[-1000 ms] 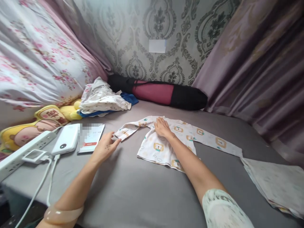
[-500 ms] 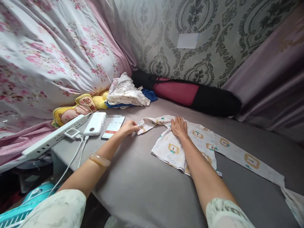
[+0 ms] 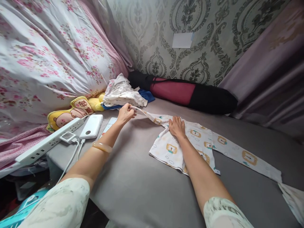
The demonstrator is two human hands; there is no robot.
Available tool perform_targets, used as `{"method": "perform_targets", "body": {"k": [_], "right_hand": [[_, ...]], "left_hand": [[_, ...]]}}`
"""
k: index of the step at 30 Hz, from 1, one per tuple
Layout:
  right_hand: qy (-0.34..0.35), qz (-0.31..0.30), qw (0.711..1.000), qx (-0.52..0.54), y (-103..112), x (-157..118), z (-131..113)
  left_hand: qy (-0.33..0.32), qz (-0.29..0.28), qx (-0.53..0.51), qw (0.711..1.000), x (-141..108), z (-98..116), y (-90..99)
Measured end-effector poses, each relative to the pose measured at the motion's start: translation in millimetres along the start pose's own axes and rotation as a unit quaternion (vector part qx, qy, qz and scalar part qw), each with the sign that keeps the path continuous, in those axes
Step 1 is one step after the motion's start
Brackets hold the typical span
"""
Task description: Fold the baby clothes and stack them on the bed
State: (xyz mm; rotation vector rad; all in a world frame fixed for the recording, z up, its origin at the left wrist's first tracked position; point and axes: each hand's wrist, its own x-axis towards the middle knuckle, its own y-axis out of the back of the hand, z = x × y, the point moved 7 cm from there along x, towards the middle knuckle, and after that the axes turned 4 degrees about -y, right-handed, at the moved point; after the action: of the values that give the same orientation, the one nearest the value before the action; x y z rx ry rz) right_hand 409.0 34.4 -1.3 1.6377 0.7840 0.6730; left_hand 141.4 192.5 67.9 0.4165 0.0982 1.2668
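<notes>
A small white shirt (image 3: pixel 171 148) with a yellow and green animal print lies spread on the grey sheet (image 3: pixel 133 177). Its right-hand sleeve stretches flat toward the right edge of the view. My left hand (image 3: pixel 127 113) pinches the cuff of the other sleeve, which is pulled out taut and looks narrow and slightly lifted. My right hand (image 3: pixel 177 126) lies flat on the upper part of the shirt, near the neckline, with its fingers extended.
Crumpled clothes (image 3: pixel 121 91) lie behind my left hand. A black and red long bag (image 3: pixel 175 91) rests against the wall. At left are a phone (image 3: pixel 110 124), a white power bank (image 3: pixel 91 127), a power strip (image 3: pixel 51 141) and a yellow cushion (image 3: pixel 68 115). More printed cloth (image 3: pixel 293 199) sits at lower right.
My left hand has moved away from me and slightly left with the cuff, drawing the sleeve straighter and upward in the view. My right hand stays on the shirt. The view has shifted slightly.
</notes>
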Motion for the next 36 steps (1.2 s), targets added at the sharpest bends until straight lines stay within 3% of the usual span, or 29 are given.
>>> {"method": "perform_targets", "body": {"k": [6,10,12,14,17,21,28,36], "right_hand": [[0.003,-0.005,1.000,-0.005,1.6,-2.1,-1.4],[0.004,-0.008,1.000,-0.007,2.2,-3.2,-1.6],[0.004,-0.008,1.000,-0.006,2.3,-3.4,-1.6],[0.006,-0.008,1.000,-0.008,2.5,-3.6,-2.0],[0.007,-0.015,1.000,-0.014,2.9,-4.2,-2.8],[0.004,-0.025,1.000,-0.016,4.6,-5.6,-3.8],[0.002,-0.027,0.999,-0.022,3.2,-4.6,-3.9],[-0.002,-0.032,0.999,-0.011,-0.2,-2.5,-2.8]], "left_hand": [[0.108,0.104,-0.262,0.953,10.7,-31.1,-7.4],[0.145,0.107,-0.293,0.939,19.9,-39.5,-16.8],[0.116,0.091,-0.276,0.950,26.5,-38.9,-18.5],[0.053,0.061,-0.217,0.973,33.2,-35.6,-18.0],[-0.064,0.014,-0.037,0.997,39.8,-30.4,-16.5],[-0.177,-0.035,0.179,0.967,42.7,-33.5,-24.6],[-0.178,-0.064,0.369,0.910,46.9,-49.5,-44.7],[-0.066,-0.090,0.482,0.869,65.3,-49.8,-52.6]]}}
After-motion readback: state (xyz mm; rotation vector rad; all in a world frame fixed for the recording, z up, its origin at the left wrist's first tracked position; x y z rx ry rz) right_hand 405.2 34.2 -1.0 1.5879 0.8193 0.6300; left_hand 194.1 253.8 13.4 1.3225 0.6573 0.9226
